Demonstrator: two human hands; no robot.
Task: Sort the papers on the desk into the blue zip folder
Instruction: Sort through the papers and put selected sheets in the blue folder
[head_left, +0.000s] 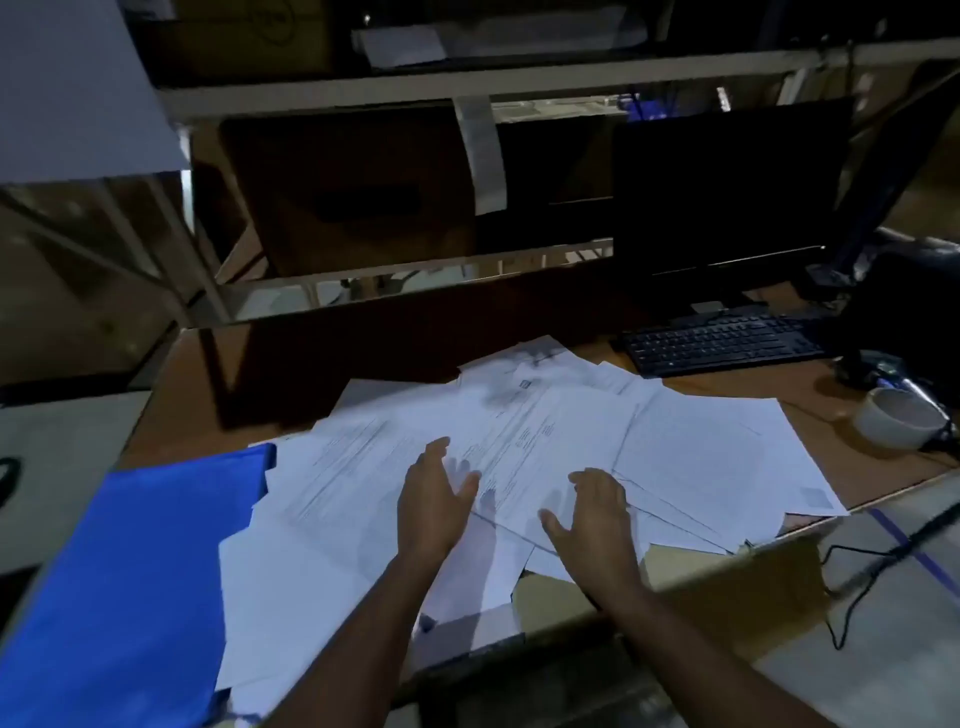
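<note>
While loose white papers (545, 441) lie fanned in overlapping sheets across the middle of the wooden bench (171, 395), both hands reach in over them from the near edge. The left hand (434, 499) hovers over or rests on the sheets with its fingers (436, 449) straight and spread, holding nothing. The right hand (592, 512) sits just beside it, palm down, fingers relaxed and open, thumb out to the side; whether it touches the paper cannot be told. The blue zip folder (130, 571) lies flat at the left near corner, some sheets overlapping its right edge. Farther back on the right stand a black keyboard (722, 340) and a dark monitor (727, 197), with a white cup (896, 418) near the right edge.
</note>
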